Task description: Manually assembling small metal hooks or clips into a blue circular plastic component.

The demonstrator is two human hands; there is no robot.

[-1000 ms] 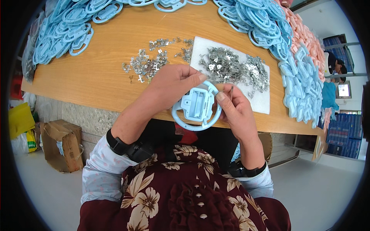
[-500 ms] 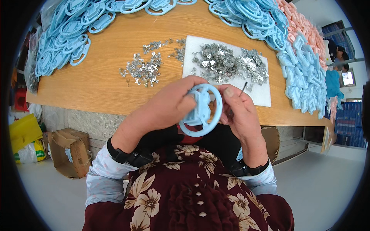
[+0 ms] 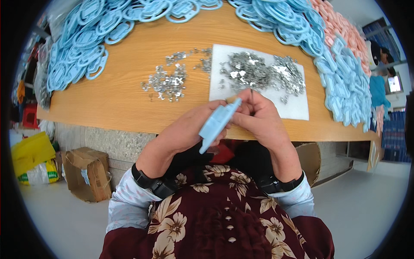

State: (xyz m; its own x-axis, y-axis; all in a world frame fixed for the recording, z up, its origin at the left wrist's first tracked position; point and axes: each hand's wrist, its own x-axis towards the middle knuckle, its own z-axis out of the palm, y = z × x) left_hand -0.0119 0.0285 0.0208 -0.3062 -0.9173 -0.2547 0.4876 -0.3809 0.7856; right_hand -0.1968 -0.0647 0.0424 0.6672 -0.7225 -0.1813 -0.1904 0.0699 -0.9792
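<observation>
My left hand (image 3: 185, 128) is closed around a light blue plastic ring-shaped part (image 3: 219, 122) with a raised middle. The part is tipped nearly edge-on, just off the table's near edge. My right hand (image 3: 262, 115) is closed at the part's upper right end, its thumb and fingers drawn together there. A thin dark rod (image 3: 252, 91) shows at those fingers; most of it is hidden, and its kind cannot be made out. Behind the hands, small silvery metal pieces (image 3: 246, 71) lie heaped on a white foam sheet (image 3: 263, 111).
More metal pieces (image 3: 166, 82) lie loose on the wooden table (image 3: 142, 52). Piles of blue ring-shaped parts (image 3: 92, 32) line its far and left sides. Blue oblong parts (image 3: 343, 90) and pink ones (image 3: 343, 28) cover the right. A cardboard box (image 3: 87, 175) stands on the floor at left.
The blue part has turned from facing up to nearly edge-on. My right hand has come in to its far end, and the rod that stuck out to the right now shows much less.
</observation>
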